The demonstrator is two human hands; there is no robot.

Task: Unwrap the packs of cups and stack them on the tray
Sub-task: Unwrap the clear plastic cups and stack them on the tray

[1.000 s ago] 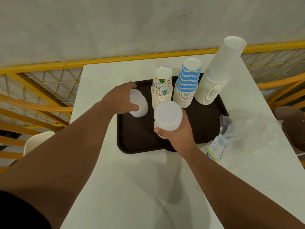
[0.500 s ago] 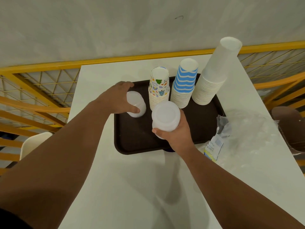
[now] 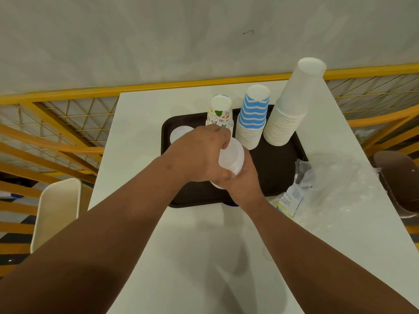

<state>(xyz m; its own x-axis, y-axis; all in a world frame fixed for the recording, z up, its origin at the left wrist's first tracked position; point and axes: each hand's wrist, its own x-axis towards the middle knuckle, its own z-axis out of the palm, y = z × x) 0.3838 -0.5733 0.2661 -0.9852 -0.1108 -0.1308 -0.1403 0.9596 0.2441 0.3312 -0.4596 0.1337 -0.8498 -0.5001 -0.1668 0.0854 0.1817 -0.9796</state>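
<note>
Both forearms extended toward frame centre. Left hand [image 3: 199, 152] curled over top of translucent cup stack [image 3: 231, 158]; right hand [image 3: 243, 177] gripping it from below.

head view, looking down, near tray [image 3: 278, 164]

Three cup stacks [image 3: 251, 118] line the tray's [image 3: 281, 159] far edge; its right side lies bare.

Two bare forearms, no sleeves, no watch or rings on either wrist or fingers.
</note>
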